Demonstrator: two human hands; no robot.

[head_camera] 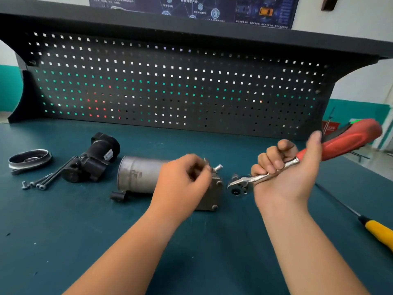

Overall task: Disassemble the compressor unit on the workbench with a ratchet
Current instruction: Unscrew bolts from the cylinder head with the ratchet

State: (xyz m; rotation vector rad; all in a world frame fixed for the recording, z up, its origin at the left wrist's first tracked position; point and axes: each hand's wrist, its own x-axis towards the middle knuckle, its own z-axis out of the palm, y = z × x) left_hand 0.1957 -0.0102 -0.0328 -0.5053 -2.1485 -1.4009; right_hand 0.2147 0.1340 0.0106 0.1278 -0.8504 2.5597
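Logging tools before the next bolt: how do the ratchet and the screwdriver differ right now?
The ratchet has a red handle; the screwdriver's is yellow. The ratchet is gripped in the right hand; the screwdriver lies on the bench, untouched. The ratchet ends in a round head; the screwdriver has a thin straight shaft. Both are right of the compressor.

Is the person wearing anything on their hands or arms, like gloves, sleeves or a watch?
No. The left hand and the right hand are bare, without gloves. Both forearms are uncovered down to the frame's edge, so no sleeve shows. No watch, bracelet or ring is visible, though the left hand is blurred.
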